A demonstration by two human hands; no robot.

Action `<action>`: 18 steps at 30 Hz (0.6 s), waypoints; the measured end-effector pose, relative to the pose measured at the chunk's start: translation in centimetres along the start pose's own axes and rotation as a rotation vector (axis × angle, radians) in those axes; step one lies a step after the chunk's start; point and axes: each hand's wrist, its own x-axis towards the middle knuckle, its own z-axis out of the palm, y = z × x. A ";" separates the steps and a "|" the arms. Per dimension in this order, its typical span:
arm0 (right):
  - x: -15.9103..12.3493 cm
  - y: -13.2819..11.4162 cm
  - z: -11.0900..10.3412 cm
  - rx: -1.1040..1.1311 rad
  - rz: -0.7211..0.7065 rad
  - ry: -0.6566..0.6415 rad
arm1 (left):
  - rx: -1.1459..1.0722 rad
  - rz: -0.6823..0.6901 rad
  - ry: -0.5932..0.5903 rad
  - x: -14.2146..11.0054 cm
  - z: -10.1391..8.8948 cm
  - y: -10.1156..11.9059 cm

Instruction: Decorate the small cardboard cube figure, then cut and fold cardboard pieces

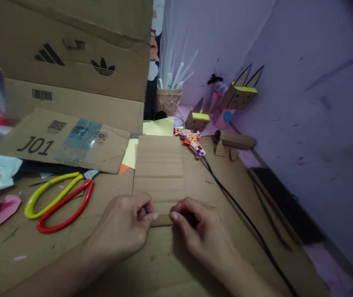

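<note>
A rectangular strip of cardboard [159, 165] with several crease lines across it lies in front of me on a larger cardboard sheet. At its near left corner, my left hand [126, 220] is closed, thumb and fingers pinching the edge. My right hand [201, 227] pinches the near right corner between thumb and curled fingers. The near edge of the strip shows between the two thumbs. Some of the fingertips are hidden behind the hands.
Scissors [63, 198] with yellow and red handles lie to the left. A glue gun [191, 142] in patterned wrap trails a black cable [241, 210] at right. Behind stand a large cardboard box [77, 90], a cup of sticks [168, 101] and cardboard animal figures [198, 121]. A dark phone-like slab [284, 202] rests by the wall.
</note>
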 end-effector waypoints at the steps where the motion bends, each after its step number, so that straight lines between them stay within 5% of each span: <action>1: 0.0 0.0 0.0 -0.012 -0.003 0.014 | 0.004 0.046 0.030 -0.2 0.1 -0.2; 8: 0.7 0.2 0.1 -0.064 0.036 -0.007 | 0.365 0.776 0.455 -1.4 1.4 -1.6; 14: 0.8 0.3 0.0 -0.069 0.023 -0.003 | 0.507 0.905 0.496 -0.9 1.9 -1.4; 18: 0.4 0.3 -0.7 -0.199 -0.136 0.010 | 0.508 0.891 0.441 -0.9 1.8 -1.5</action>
